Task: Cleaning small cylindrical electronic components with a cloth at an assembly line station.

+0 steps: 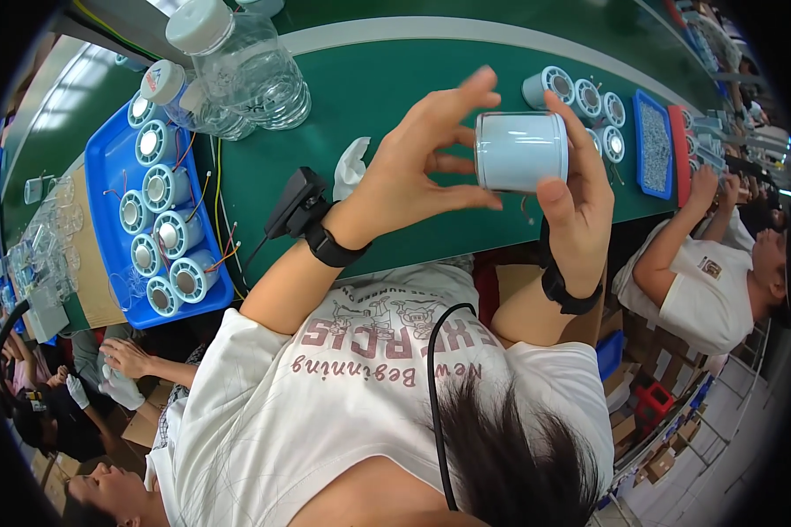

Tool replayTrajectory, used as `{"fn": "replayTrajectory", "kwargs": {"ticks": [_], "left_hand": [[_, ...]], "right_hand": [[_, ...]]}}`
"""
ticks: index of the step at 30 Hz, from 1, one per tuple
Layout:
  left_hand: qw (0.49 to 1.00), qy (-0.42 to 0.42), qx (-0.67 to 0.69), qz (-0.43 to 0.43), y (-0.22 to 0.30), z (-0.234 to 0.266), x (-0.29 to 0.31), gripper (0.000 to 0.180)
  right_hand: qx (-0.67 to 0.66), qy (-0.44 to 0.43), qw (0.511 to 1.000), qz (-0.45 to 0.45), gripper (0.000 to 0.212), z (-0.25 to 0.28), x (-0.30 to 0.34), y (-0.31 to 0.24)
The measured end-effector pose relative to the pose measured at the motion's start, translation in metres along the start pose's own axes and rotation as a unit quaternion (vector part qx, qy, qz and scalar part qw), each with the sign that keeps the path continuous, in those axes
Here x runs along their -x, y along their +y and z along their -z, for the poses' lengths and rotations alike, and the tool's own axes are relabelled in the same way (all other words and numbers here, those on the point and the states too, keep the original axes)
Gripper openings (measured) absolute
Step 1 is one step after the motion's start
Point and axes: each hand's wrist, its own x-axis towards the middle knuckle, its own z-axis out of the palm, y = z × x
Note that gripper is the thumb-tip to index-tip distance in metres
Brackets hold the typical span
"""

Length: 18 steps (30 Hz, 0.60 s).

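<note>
Above the green bench, my right hand [583, 198] grips a glossy pale-blue cylinder [520, 151] between thumb and fingers, its round side facing me. My left hand [420, 156] is just left of it, fingers spread and slightly blurred. Whether the left fingertips touch the cylinder I cannot tell. Beyond my right hand stand several similar pale-blue cylinders [587, 98] with round grilled ends. A crumpled white tissue [351, 167] lies by my left wrist. Both wrists wear black straps, and a black device [295, 202] is at the left one.
A blue tray [105, 176] at left holds several wired cylinders. Two clear bottles [253, 75] stand behind it. A small blue tray of grey pieces [652, 145] and a red tray [679, 154] lie at right. Co-workers sit on both sides.
</note>
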Motion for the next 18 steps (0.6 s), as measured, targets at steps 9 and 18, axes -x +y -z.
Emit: {"fn": "replayTrajectory", "kwargs": {"ticks": [9, 18], "left_hand": [[0.999, -0.015, -0.004, -0.034, 0.0, 0.006, -0.004, 0.068], [0.934, -0.042, -0.298, -0.192, -0.012, 0.006, -0.004, 0.063]], "right_hand": [[-0.08, -0.009, 0.994, 0.067, 0.081, 0.003, -0.002, 0.008], [0.04, 0.013, 0.998, -0.051, 0.069, 0.011, -0.002, 0.009]]}}
